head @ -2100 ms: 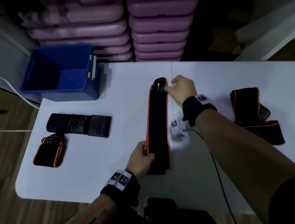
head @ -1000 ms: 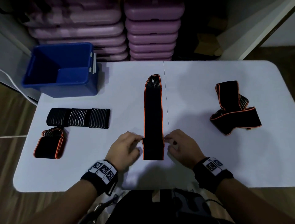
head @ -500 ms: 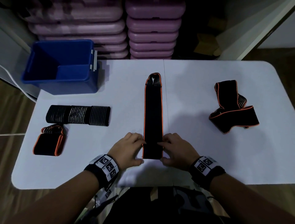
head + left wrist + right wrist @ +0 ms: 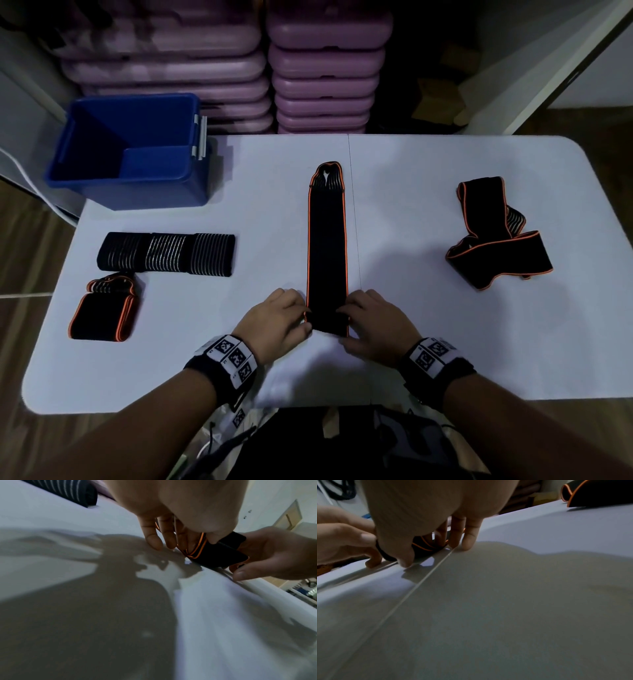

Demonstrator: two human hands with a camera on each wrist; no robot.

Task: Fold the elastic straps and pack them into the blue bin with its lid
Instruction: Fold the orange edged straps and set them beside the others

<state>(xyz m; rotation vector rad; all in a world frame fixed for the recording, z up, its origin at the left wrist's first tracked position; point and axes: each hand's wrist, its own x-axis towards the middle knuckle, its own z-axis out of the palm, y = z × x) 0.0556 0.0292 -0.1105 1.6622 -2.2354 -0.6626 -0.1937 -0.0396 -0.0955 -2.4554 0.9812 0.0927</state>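
A long black strap with orange edging (image 4: 327,240) lies straight along the middle of the white table (image 4: 428,359). My left hand (image 4: 303,317) pinches its near left corner and my right hand (image 4: 344,317) pinches the near right corner. In the left wrist view the strap's near end (image 4: 221,555) is lifted slightly off the table between thumb and fingers. The right wrist view shows the same end (image 4: 426,546) under my right thumb. The open blue bin (image 4: 130,150) stands at the far left corner; no lid shows.
A folded orange-edged strap (image 4: 102,311) and a folded black striped strap (image 4: 166,253) lie on the left. A loose, unfolded orange-edged strap (image 4: 493,236) lies at the right. Stacked purple cases (image 4: 322,68) stand behind the table.
My right hand came back from the strap's far end to its near end. Both hands closed in and now pinch the near corners, lifting that end slightly.
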